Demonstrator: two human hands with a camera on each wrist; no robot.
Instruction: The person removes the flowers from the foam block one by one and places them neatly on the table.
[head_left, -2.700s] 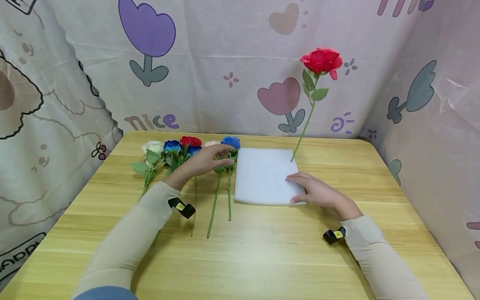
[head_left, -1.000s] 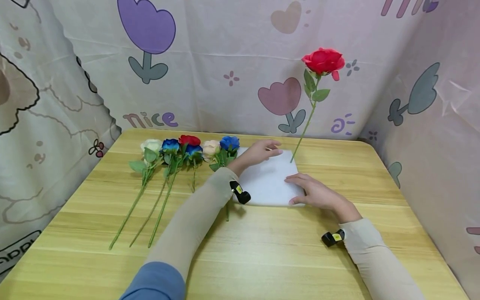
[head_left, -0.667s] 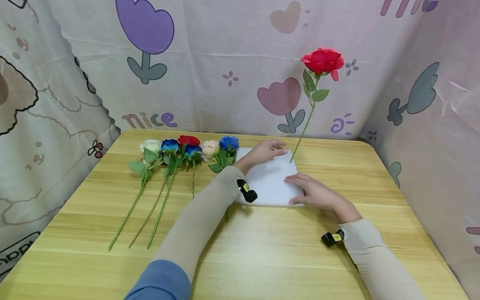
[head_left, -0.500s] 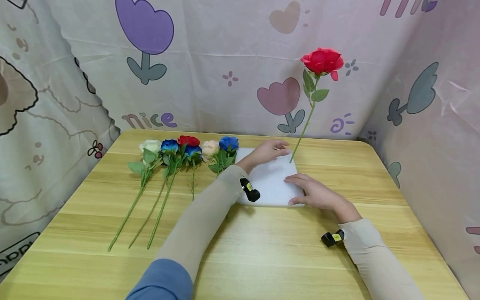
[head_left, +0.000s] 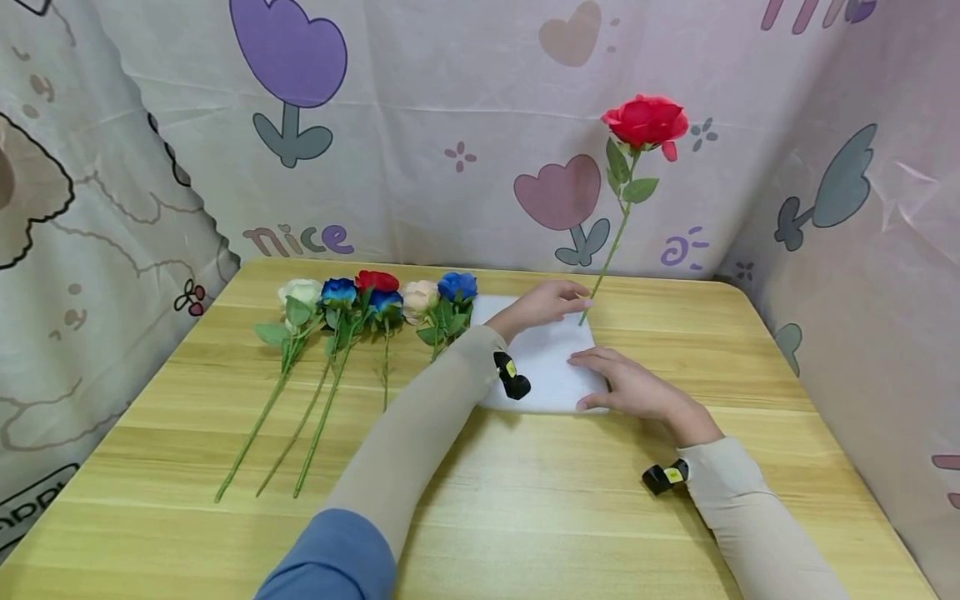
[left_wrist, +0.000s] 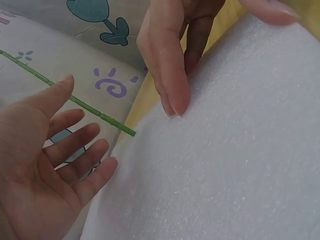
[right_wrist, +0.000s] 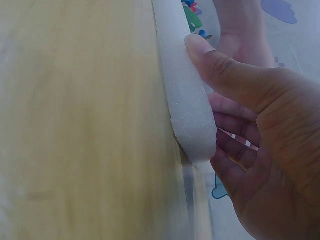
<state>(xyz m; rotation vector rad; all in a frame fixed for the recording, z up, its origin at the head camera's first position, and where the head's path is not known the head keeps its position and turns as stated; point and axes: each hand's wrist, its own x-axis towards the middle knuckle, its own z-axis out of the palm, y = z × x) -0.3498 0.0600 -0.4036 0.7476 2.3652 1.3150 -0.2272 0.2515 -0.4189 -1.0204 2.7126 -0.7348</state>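
Note:
A red rose (head_left: 645, 122) on a long green stem stands tilted slightly right, its lower end meeting the far right edge of a white foam block (head_left: 525, 358). My left hand (head_left: 550, 302) is at this stem (left_wrist: 84, 105). In the left wrist view its thumb overlaps the stem, and the fingers spread loosely below, not closed round it. On the block's near right part rests my right hand (head_left: 633, 385). Its thumb (right_wrist: 227, 70) touches the foam in the right wrist view, the fingers spread apart on the surface.
On the left of the wooden table (head_left: 570, 517) lie several roses: white (head_left: 300, 292), blue (head_left: 340, 292), red (head_left: 377, 281), cream (head_left: 420, 300) and another blue rose (head_left: 457, 286). My left forearm crosses over some stems. A patterned cloth (head_left: 420, 125) hangs behind.
My left hand has moved right from over the lying roses, across the foam block, to the standing rose's stem. The right hand and the standing rose stay nearly where they were.

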